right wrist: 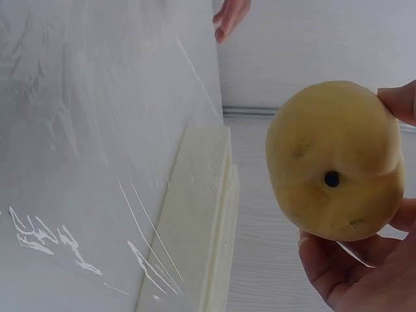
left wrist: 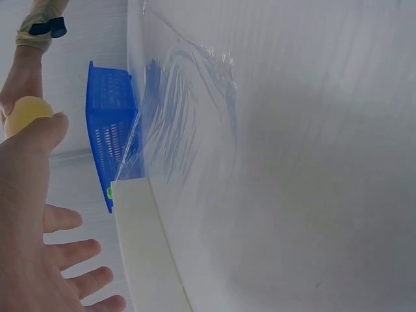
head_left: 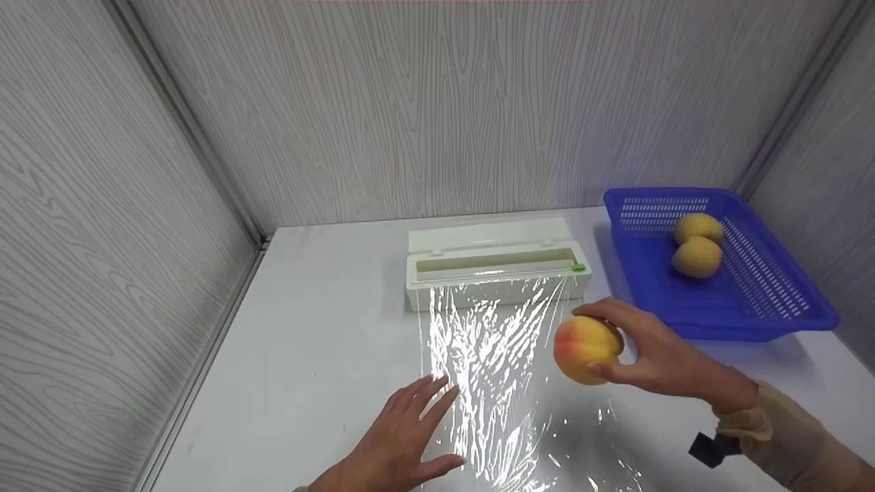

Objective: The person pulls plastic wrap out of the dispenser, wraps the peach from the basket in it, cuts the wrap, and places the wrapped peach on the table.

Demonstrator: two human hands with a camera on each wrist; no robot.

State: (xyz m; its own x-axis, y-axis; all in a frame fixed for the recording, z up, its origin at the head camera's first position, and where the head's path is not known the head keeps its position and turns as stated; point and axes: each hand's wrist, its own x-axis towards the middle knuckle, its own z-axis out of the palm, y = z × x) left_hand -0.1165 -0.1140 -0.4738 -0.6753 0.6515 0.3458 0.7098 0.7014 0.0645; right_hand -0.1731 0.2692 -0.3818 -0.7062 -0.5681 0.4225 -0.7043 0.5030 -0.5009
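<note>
I see the right hand (head_left: 649, 355) gripping a peach (head_left: 581, 348) from opposite sides, likely for steadiness, above the film (head_left: 492, 348). The left hand (head_left: 403, 430) is spread wide, holding nothing, by the film's left edge; I can't tell whether it touches. The box (head_left: 414, 275) sits beyond both hands, presumably so film pulls toward them; the basket (head_left: 677, 294) lies beyond the right.
</note>
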